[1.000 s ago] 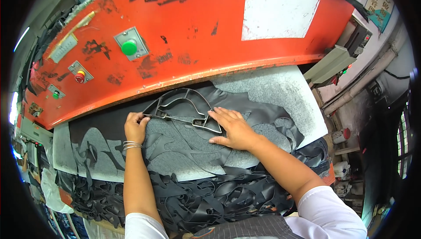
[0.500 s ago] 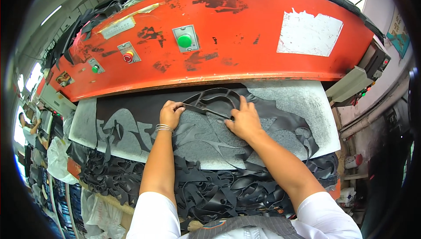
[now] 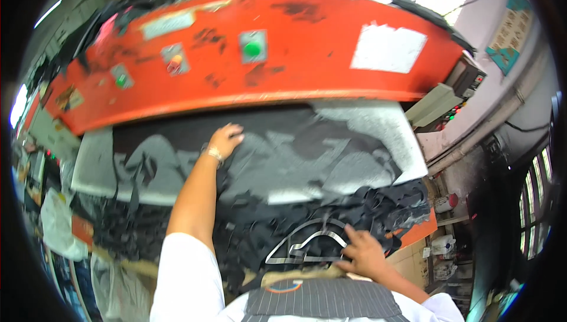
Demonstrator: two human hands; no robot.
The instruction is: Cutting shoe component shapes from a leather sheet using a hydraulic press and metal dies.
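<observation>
Close to my body, my right hand [image 3: 365, 251] grips the right side of a metal cutting die [image 3: 307, 243], a curved steel outline with inner bands. The die is over a heap of dark leather scraps [image 3: 248, 239]. Farther off, my left hand [image 3: 226, 140] is on or just above a dark leather sheet [image 3: 260, 122], its fingers extended and holding nothing. Whether it touches the leather I cannot tell. Cut-out gaps in the sheet show the grey-white cutting pad [image 3: 94, 156] below it.
Behind the pad spans the orange-red beam [image 3: 307, 44] of a press, with a green button [image 3: 252, 49] and a red knob [image 3: 175, 62]. A control box [image 3: 440, 106] juts out at the right. White plastic bags [image 3: 62, 224] hang at the left.
Both hands were on the die over the leather. My right hand has brought it toward my body, down to the scraps. My left hand has let go. The view has shifted.
</observation>
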